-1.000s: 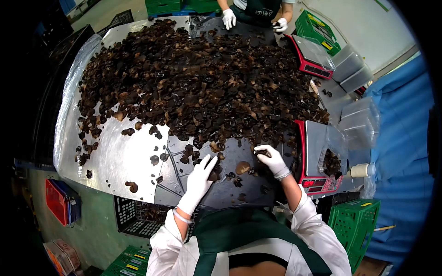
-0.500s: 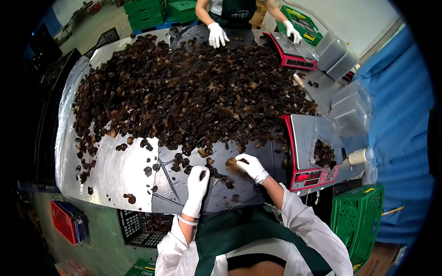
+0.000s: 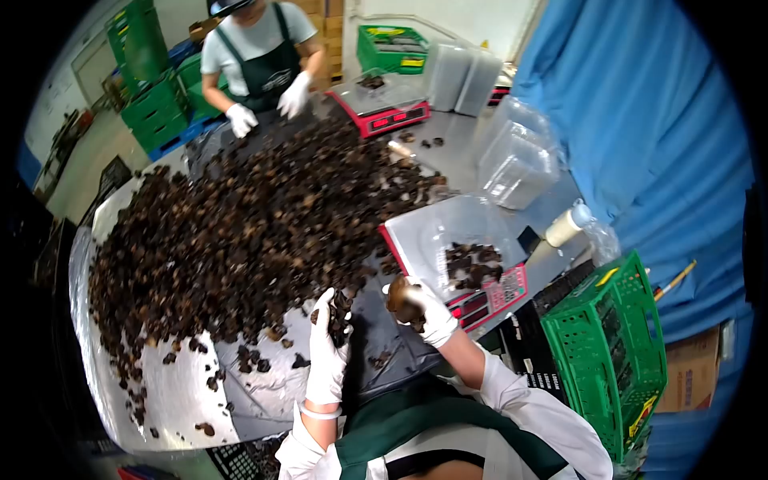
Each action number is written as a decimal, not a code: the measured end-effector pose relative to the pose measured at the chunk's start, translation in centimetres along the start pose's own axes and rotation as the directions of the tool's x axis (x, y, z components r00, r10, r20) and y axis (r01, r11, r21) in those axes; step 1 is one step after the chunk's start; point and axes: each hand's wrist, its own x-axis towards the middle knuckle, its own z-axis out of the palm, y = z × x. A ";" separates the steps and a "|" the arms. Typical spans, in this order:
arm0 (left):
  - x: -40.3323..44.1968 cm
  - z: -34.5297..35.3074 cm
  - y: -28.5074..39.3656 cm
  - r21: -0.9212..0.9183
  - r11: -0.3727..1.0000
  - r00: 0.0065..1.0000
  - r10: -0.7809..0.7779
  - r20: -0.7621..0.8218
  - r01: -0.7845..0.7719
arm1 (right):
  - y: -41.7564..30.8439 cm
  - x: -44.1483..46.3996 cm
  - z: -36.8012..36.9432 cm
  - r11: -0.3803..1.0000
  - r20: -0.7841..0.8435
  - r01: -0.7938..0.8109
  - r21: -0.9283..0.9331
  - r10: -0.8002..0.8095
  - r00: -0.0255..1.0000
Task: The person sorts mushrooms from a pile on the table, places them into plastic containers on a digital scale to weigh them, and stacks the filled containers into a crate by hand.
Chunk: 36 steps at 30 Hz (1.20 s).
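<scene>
The left hand (image 3: 326, 360) and right hand (image 3: 434, 318) are holding mushrooms (image 3: 341, 314).
Fingers on both are gripping bunches. A big mushroom pile (image 3: 256, 216) is lying on the desk (image 3: 180, 396) beyond the left fingers; a red scale (image 3: 414, 240) is sitting just beyond the right fingers.

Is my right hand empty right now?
No, your right hand is holding dark brown fungus pieces.

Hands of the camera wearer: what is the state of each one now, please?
Left hand: closed, holding dark mushrooms.
Right hand: closed, holding brownish mushrooms.
</scene>
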 end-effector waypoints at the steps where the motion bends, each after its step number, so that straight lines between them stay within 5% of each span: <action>1: 0.5 2.3 -0.6 0.237 0.959 0.987 0.149 0.053 -0.157 | -2.0 -0.3 -1.0 0.990 -0.025 0.112 -0.088 -0.115 0.993; 2: 1.0 4.5 -1.2 0.428 0.850 0.951 0.290 0.104 -0.306 | -5.7 -1.6 -0.7 0.988 0.001 0.097 -0.119 -0.098 0.995; 3: 1.6 7.4 -1.2 0.043 0.999 0.999 0.013 0.041 -0.015 | -7.6 -1.9 -2.0 0.951 -0.052 0.212 -0.225 -0.229 0.972; 5: 2.5 11.9 -2.7 -0.116 0.991 0.991 -0.051 0.120 0.065 | -11.0 -1.9 -4.9 0.811 -0.089 0.328 -0.484 -0.419 0.904; 7: 3.9 15.2 -5.0 0.009 0.999 0.991 0.041 0.131 -0.042 | -14.0 -2.1 -6.9 0.628 0.018 0.416 -0.658 -0.539 0.842; 9: 5.7 17.0 -8.3 0.164 0.973 0.980 0.142 0.138 -0.164 | -15.6 -1.8 -8.8 0.618 0.019 0.416 -0.667 -0.544 0.839; 11: 6.1 18.6 -10.4 0.352 0.883 0.950 0.277 0.143 -0.310 | -16.5 -1.6 -9.6 0.278 0.229 0.490 -0.826 -0.628 0.744; 12: 6.4 19.1 -10.3 0.686 0.434 0.781 0.532 0.329 -0.584 | -16.5 -1.3 -10.2 0.257 0.289 0.527 -0.810 -0.606 0.741; 13: 6.1 19.7 -10.0 0.722 0.206 0.672 0.592 0.446 -0.661 | -16.3 -1.2 -10.8 0.248 0.299 0.505 -0.827 -0.566 0.768; 19: 4.5 20.6 -10.8 0.807 0.235 0.793 0.461 0.397 -0.541 | -16.8 -1.4 -13.1 0.433 0.287 0.511 -0.742 -0.483 0.827; 22: 4.7 20.3 -10.5 0.691 0.472 0.820 0.468 0.329 -0.547 | -17.7 -1.5 -14.2 0.577 0.262 0.536 -0.616 -0.492 0.831; 25: 3.3 18.4 -8.2 0.635 0.720 0.955 0.277 0.105 -0.279 | -18.7 -1.9 -15.5 0.684 0.165 0.503 -0.529 -0.498 0.851; 26: 3.3 17.2 -7.5 0.673 0.636 0.911 0.387 0.144 -0.377 | -19.2 -2.2 -15.7 0.635 0.173 0.508 -0.581 -0.514 0.840; 28: 2.0 14.5 -5.7 0.740 0.586 0.906 0.417 0.074 -0.331 | -20.4 -3.3 -15.4 0.502 0.171 0.465 -0.729 -0.524 0.835; 31: -0.4 8.8 -4.1 0.787 0.560 0.880 0.473 -0.047 -0.259 | -20.6 -4.5 -13.6 0.596 0.070 0.372 -0.712 -0.467 0.882; 34: -3.3 2.2 -3.5 0.805 0.575 0.821 0.525 -0.224 -0.149 | -20.2 -5.1 -11.9 0.031 0.352 0.434 -0.901 -0.534 0.769; 36: -5.6 -1.8 -3.3 0.767 0.636 0.767 0.536 -0.353 -0.091 | -19.1 -5.0 -10.9 -0.103 0.399 0.401 -0.910 -0.475 0.784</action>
